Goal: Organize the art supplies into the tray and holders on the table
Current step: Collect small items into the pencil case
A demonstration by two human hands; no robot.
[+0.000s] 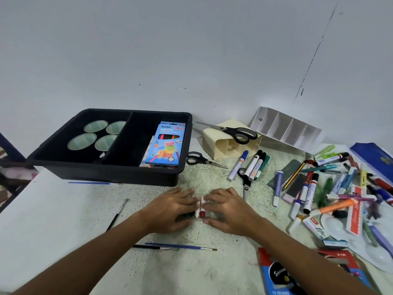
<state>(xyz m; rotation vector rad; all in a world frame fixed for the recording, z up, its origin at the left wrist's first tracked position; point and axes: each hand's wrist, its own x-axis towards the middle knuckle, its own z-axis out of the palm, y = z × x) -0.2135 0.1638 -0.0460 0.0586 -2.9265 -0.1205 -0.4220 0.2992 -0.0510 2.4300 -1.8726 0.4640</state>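
Observation:
My left hand [170, 209] and my right hand [225, 209] meet at the table's middle, both cupped around a small bunch of markers [201, 208] with white barrels and a red cap. The black two-part tray [63, 165] stands behind them; its left part holds several tape rolls [95, 126], its right part a blue box of neon pencils [165, 143]. A cream holder [214, 141] lies on its side with black scissors [236, 132] on top. A white divided holder [285, 126] leans against the wall.
Two more scissors [202, 160] [245, 179] and several markers [255, 165] lie between tray and pile. A dense heap of markers and pens [331, 188] fills the right. Paintbrushes [180, 246] [117, 213] lie near my arms. A crayon box [278, 273] sits bottom right.

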